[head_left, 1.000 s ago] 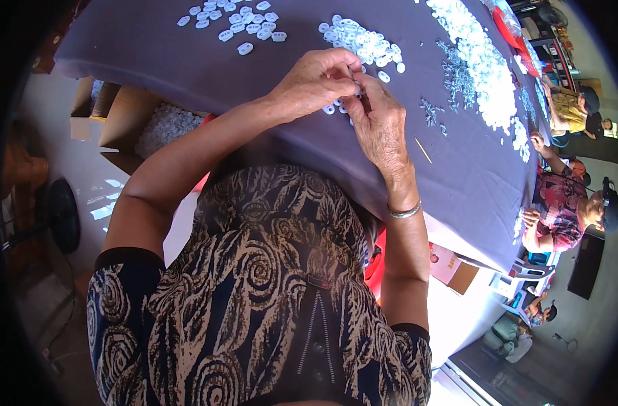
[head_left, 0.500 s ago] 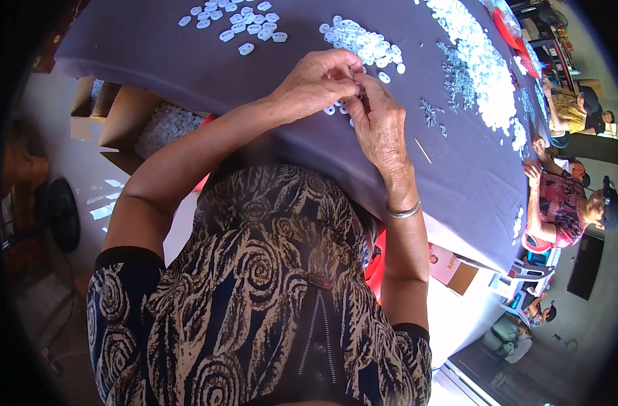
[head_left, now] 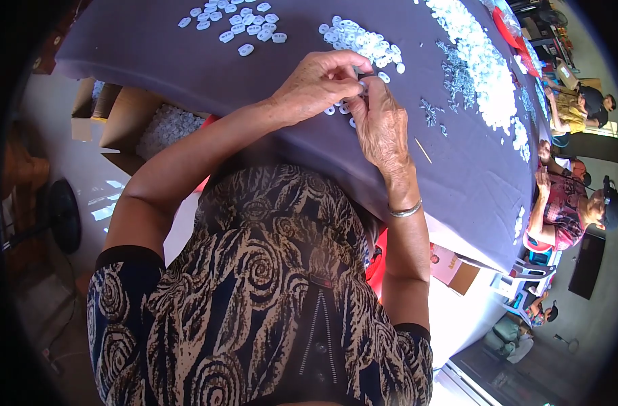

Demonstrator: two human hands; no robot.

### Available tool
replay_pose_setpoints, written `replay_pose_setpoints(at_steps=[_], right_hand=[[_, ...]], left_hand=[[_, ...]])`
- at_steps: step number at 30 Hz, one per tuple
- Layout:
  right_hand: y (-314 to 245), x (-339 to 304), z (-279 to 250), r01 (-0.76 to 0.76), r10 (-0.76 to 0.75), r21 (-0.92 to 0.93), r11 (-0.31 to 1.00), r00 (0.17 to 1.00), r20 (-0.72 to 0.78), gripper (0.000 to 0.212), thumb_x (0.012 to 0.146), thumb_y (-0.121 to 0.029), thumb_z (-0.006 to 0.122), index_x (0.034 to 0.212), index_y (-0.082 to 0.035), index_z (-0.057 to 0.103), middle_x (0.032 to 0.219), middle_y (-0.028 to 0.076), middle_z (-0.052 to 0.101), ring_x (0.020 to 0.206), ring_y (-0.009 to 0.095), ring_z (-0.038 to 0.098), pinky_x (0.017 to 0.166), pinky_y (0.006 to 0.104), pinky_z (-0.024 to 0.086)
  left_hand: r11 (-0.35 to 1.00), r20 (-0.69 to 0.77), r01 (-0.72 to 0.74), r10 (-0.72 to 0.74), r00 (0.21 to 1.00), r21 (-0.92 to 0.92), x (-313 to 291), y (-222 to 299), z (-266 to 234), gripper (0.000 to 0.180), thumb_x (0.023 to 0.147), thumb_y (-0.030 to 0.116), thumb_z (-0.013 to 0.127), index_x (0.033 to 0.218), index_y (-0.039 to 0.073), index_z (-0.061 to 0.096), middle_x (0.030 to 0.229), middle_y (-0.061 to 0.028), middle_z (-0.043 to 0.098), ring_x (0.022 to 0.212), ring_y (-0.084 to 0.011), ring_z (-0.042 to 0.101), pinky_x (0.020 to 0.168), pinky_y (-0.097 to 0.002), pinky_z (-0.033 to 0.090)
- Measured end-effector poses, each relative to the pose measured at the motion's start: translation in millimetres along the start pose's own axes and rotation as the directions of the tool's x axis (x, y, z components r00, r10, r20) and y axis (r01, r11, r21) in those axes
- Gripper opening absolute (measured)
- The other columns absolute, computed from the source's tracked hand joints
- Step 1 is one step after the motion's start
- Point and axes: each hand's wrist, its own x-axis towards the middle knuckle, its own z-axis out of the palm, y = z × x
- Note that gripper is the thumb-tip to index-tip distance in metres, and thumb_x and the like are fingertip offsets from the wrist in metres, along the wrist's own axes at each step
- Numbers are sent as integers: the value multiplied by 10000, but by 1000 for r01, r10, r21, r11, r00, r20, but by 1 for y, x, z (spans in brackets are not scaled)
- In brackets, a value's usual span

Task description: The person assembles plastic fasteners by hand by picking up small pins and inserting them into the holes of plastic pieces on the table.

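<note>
Above the near edge of the dark cloth-covered table (head_left: pixel 282 74), my two hands meet fingertip to fingertip. The thumb and forefinger of my left hand (head_left: pixel 322 80) are closed in a pinch. My right hand (head_left: pixel 382 122), with a bangle at its wrist, pinches from the other side. Between them shows a bit of a small pale piece, too small and covered to name. Just beyond my hands lies a pile of small white oval plastic pieces (head_left: pixel 363 42). A few more white pieces peek out beneath my fingers.
Finished-looking white oval pieces (head_left: pixel 244 26) are scattered at the far left. To the right lie grey screws (head_left: pixel 458 78), a long heap of white parts (head_left: pixel 481 68) and a thin stick (head_left: pixel 424 151). A cardboard box (head_left: pixel 129 132) of pale parts stands below left. Other people sit along the right.
My left forefinger has shifted slightly right and my fingertips have parted a little, with a pale piece now showing between them. Both hands stay in nearly the same place.
</note>
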Motion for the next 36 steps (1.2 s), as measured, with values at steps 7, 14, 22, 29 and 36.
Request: replay_pose_setpoints(at_steps=[7, 14, 22, 29, 36], right_hand=[[0, 0, 2, 21, -21, -42, 999, 1000, 15, 167, 907, -156, 548, 892, -3, 485, 726, 167, 584, 677, 353, 591, 595, 414, 456], [-2, 1, 2, -6, 5, 5, 1000, 1000, 22, 145, 910, -132, 533, 867, -5, 477, 700, 171, 578, 680, 357, 593, 598, 420, 458], [-6, 0, -3, -55, 52, 42, 998, 996, 71, 236, 944, -215, 486, 874, 10, 473, 747, 180, 595, 722, 368, 607, 608, 423, 465], [-26, -3, -10, -47, 74, 347, 937, 995, -66, 254, 962, -243, 467, 1012, 2, 515, 771, 155, 596, 682, 305, 614, 614, 359, 475], [-28, -10, 2, 43, -21, 371, 928, 998, -64, 263, 944, -202, 447, 1094, 12, 472, 821, 191, 607, 764, 374, 636, 656, 378, 487]], left_hand=[[997, -15, 6, -7, 1000, -75, -2, -1, 1, 285, 829, 72, 600, 1112, 98, 597, 722, 62, 507, 660, -27, 462, 593, -194, 394], [1000, -28, 4, -5, 1000, -25, -2, 4, 4, 300, 831, 61, 572, 1128, 96, 591, 717, 63, 490, 654, -33, 461, 599, -203, 405], [1000, 72, 24, -25, 997, 17, -2, 9, -1, 295, 862, 108, 529, 1153, 79, 574, 793, 28, 519, 722, -53, 495, 649, -217, 431], [979, 19, -151, 155, 988, -136, -7, 22, 17, 273, 925, 232, 519, 1125, 49, 560, 911, -3, 547, 827, -80, 497, 722, -247, 428], [949, -193, -170, 120, 974, -267, -23, 20, 44, 268, 984, 217, 399, 997, 10, 569, 918, -33, 560, 859, -97, 518, 795, -253, 435]])
